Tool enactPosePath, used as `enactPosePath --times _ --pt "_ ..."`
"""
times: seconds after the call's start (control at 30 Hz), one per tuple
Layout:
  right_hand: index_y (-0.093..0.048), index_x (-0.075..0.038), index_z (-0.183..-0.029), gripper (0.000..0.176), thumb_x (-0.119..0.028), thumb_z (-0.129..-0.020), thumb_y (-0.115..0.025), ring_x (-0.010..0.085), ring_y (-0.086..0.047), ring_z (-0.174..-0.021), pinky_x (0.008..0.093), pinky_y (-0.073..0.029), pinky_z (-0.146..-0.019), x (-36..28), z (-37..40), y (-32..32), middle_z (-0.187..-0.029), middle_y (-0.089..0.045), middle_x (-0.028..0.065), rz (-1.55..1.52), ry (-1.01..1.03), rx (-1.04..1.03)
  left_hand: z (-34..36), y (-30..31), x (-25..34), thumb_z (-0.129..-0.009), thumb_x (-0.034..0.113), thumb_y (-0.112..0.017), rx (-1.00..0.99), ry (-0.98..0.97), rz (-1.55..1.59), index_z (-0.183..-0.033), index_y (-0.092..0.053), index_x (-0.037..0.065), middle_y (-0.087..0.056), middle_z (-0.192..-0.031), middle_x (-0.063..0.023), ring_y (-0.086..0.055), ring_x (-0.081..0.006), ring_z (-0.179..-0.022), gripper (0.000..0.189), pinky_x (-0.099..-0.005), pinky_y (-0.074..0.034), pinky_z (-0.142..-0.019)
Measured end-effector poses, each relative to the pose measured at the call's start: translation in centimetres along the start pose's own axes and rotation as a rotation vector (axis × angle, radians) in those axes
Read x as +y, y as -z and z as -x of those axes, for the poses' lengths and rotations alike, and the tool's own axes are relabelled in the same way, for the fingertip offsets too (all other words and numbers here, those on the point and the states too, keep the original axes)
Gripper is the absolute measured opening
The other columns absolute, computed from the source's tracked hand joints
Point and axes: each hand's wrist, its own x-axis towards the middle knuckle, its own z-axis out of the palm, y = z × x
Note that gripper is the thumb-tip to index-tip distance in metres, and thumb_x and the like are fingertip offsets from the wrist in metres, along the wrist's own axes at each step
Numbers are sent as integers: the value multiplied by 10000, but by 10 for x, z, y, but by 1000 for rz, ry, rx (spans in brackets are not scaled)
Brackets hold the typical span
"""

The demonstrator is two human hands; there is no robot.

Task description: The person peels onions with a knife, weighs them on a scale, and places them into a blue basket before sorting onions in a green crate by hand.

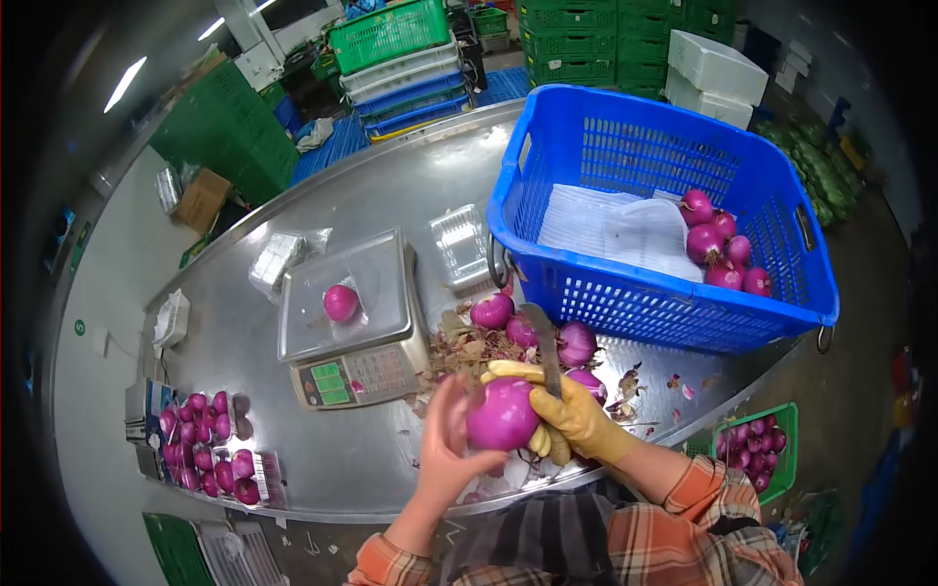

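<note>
Item: red onion (pixel 501 415), held between both hands over the near edge of the steel table (pixel 410 166); roundish, its axis cannot be told.
Left hand (pixel 445 439): fingers half-curled and pressed to the onion's side.
Right hand (pixel 576 418), yellow-gloved: fingers are wrapped round the onion and a knife (pixel 542 347), whose blade is pointed lengthwise away, toward the blue basket (pixel 625 303).

Magenta-purple onion (pixel 501 414) up close, yellow-gloved right hand (pixel 576 418), dull grey knife (pixel 543 347). Near right, an orange-and-white plaid sleeve (pixel 703 508). Far right, a bright blue lattice basket (pixel 625 293); green crates (pixel 389 34) behind; silver-grey table (pixel 391 186).
</note>
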Motion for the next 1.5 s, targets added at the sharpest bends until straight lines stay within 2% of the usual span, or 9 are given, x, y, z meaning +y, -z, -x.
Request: enactPosePath --times 0.07,0.2,0.3,0.47,0.67,0.77,0.83,1.23,1.5 --pt "-419 -92 -1398 545 -352 -942 -565 46 -512 -507 195 -431 -488 6 3 -2 -794 -615 16 -9 40 51 3 0 -26 -794 111 -635 16 292 485 -1380 -330 57 -421 -1334 -117 -501 -260 -1181 663 -400 -444 -978" --pt "-442 -142 -1385 435 -201 -961 -516 113 -591 -567 249 -479 -514 -6 16 9 -881 -640 36 442 -111 49 8 -9 -35 -809 150 -621 92 202 619 -1347 -372 49 -510 -1238 -97 -547 -216 -1116 601 -355 -441 -965" --pt "-383 -143 -1421 543 -92 -898 -522 232 -641 -683 327 -516 -572 8 8 31 -1053 -634 81 1296 721 80 12 3 -42 -774 168 -694 8 247 476 -1334 -384 30 -536 -1213 -89 -543 -204 -1118 655 -344 -438 -964" --pt "-292 -157 -1461 666 -121 -847 -550 289 -644 -730 399 -525 -600 -26 21 2 -1116 -623 101 1650 123 -115 17 6 -38 -713 160 -770 -77 364 316 -1305 -431 15 -549 -1205 -80 -550 -182 -1092 697 -335 -435 -962" --pt "-395 -146 -1399 491 -157 -912 -459 316 -652 -761 436 -514 -600 5 9 57 -879 -653 142 1630 -195 126 19 8 -9 -635 179 -785 -252 103 -37 -1338 -420 22 -535 -1213 -93 -537 -201 -1130 808 -332 -414 -993" --pt "-595 -119 -1209 296 -251 -968 -484 259 -671 -823 395 -529 -706 9 25 57 -932 -675 167 1237 229 319 13 5 -10 -624 177 -789 -225 121 69 -1357 -398 35 -506 -1251 -104 -521 -209 -1158 843 -341 -411 -1002" --pt "-533 -171 -1294 370 -322 -956 -532 105 -564 -586 267 -477 -580 -9 35 29 -891 -669 61 506 -160 197 9 3 -18 -675 159 -760 -176 226 234 -1411 -326 61 -447 -1313 -113 -499 -230 -1189 860 -365 -402 -1020" --pt "-629 11 -839 690 -534 -996 -237 156 -481 -393 267 -433 -406 -6 58 54 -516 -510 57 160 -186 232 4 14 -53 -884 677 -363 -183 462 1187 -1325 -432 103 -606 -1056 -259 -645 -307 -781 728 -396 -550 -597" --pt "-665 25 -824 718 -605 -943 -342 143 -499 -462 269 -463 -438 88 204 142 -608 -551 74 26 -525 760 -10 -8 -49 -808 773 -395 93 672 944 -1125 -549 104 -612 -935 -220 -580 -333 -723 757 -331 -487 -573"
